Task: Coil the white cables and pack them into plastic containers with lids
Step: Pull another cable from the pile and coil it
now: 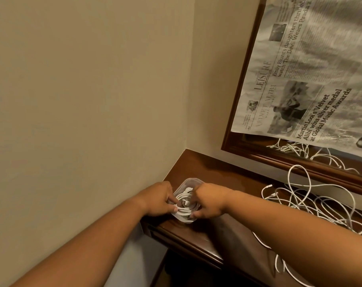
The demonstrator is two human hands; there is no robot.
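With left hand [159, 198] and right hand [210, 200] curled round coiled cable [183, 198], pressing it down inside clear tub [185, 180]. Set at left end of table [207, 168], near front edge, wall [93, 100] tight alongside. Bare wood, then loose cables [320, 204] sprawled rightward, cut off at picture's edge. Right fingertips hidden behind knuckles.

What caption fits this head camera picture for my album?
The left hand and right hand tuck a coiled white cable into a clear plastic container on a wooden table.
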